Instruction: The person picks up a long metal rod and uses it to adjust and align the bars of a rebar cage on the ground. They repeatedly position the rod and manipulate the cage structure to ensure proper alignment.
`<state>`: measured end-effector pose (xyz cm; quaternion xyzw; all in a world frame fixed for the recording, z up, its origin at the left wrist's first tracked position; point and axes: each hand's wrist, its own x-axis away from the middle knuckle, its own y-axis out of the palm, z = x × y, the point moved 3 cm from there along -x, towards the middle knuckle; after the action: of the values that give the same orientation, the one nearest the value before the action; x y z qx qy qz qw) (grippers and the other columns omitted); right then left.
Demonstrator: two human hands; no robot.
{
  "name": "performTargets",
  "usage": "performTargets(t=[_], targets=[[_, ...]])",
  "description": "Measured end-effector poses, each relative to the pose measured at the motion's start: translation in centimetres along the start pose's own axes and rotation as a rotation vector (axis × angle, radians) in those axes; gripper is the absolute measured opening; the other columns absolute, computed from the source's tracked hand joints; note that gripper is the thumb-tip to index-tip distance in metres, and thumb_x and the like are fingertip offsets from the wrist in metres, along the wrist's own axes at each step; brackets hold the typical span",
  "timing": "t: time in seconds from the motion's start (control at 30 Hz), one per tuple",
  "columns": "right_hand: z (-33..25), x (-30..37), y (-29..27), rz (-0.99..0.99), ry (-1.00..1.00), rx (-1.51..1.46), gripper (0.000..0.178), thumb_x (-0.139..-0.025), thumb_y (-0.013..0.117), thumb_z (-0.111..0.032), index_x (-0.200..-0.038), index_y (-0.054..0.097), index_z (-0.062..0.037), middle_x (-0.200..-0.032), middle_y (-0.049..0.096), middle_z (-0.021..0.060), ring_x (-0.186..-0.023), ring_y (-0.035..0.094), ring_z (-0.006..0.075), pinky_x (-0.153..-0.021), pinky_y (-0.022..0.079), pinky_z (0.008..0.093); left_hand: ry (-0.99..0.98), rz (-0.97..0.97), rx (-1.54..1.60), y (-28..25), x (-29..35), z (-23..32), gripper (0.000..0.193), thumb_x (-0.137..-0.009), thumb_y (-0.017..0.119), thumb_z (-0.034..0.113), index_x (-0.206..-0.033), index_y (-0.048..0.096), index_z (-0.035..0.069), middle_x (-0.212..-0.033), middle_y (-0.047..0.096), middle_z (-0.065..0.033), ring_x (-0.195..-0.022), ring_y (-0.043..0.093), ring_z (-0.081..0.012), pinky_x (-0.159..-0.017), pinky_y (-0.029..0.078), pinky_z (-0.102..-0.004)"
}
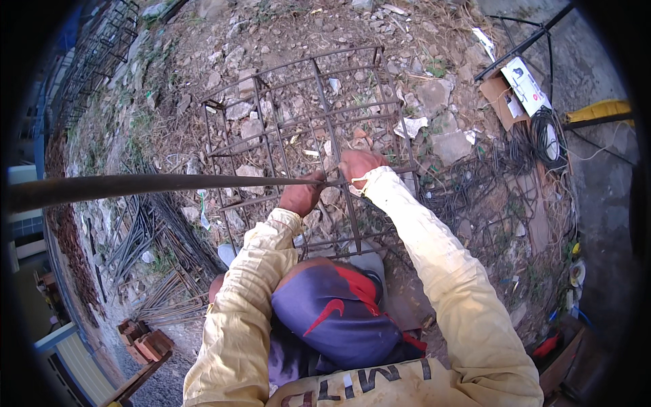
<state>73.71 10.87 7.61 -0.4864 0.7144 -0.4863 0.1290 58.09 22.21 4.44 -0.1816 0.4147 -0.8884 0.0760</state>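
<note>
A rebar cage [270,146] of thin rusty bars stands over the stony ground before me. My left hand [300,198] is curled close to a bar crossing near its middle; what its fingers hold is hidden. A long dark metal bar [156,184] runs from the left edge of the view and passes in front of that hand to the same crossing. Just to the right, my right hand [361,166] is closed against a lengthwise bar of the cage. Its fingertips and anything in them do not show clearly.
Loose steel rods [178,227] lie left of the cage, with red bricks [146,341] nearer me. Thin dark rods [468,183] spread to the right. A coil of black cable [544,139] lies beside a cardboard box [503,102]. Stones and rubble cover the ground.
</note>
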Motion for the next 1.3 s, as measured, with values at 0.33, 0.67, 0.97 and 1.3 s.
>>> performTargets(t=[0.33, 0.67, 0.97, 1.3], targets=[[-0.6, -0.8, -0.7, -0.053, 0.019, 0.047, 0.022, -0.088, 0.057, -0.029, -0.094, 0.065, -0.009, -0.097, 0.069, 0.0175, -0.096, 0.065, 0.0397, -0.086, 0.049, 0.0507, 0.023, 0.013, 0.017, 0.1, 0.1, -0.3, 0.017, -0.098, 0.052, 0.023, -0.104, 0.052, 0.007, -0.091, 0.063, -0.0242, -0.088, 0.06, -0.0475, -0.073, 0.047, -0.0516], [-2.5, -1.7, -3.4, -0.045, -0.047, 0.262, 0.016, -0.082, 0.056, -0.015, -0.089, 0.068, -0.0065, -0.095, 0.07, 0.0187, -0.096, 0.067, 0.0374, -0.085, 0.05, 0.0497, 0.025, 0.004, 0.03, 0.1, 0.0, -0.1, 0.017, -0.098, 0.051, 0.024, -0.104, 0.052, 0.007, -0.09, 0.063, -0.0251, -0.087, 0.06, -0.0484, -0.072, 0.047, -0.052], [-3.3, -3.2, -3.9, -0.132, -0.09, 0.285, 0.022, -0.081, 0.059, -0.018, -0.087, 0.07, -0.0006, -0.095, 0.07, 0.0218, -0.094, 0.068, 0.0389, -0.082, 0.054, 0.0482, 0.052, 0.018, 0.036, 0.2, 0.2, -0.7, 0.02, -0.099, 0.047, 0.027, -0.104, 0.05, 0.008, -0.09, 0.063, -0.0259, -0.088, 0.059, -0.0497, -0.072, 0.046, -0.0546], [-1.2, -5.2, 1.7, -0.213, -0.144, 0.269, 0.019, -0.079, 0.063, -0.024, -0.092, 0.073, -0.0145, -0.099, 0.071, 0.0146, -0.099, 0.066, 0.037, -0.089, 0.051, 0.0498, -0.02, -0.041, -0.031, 0.2, -0.1, -0.2, 0.019, -0.1, 0.047, 0.027, -0.105, 0.049, 0.009, -0.088, 0.063, -0.0277, -0.086, 0.06, -0.0514, -0.071, 0.046, -0.0568]])
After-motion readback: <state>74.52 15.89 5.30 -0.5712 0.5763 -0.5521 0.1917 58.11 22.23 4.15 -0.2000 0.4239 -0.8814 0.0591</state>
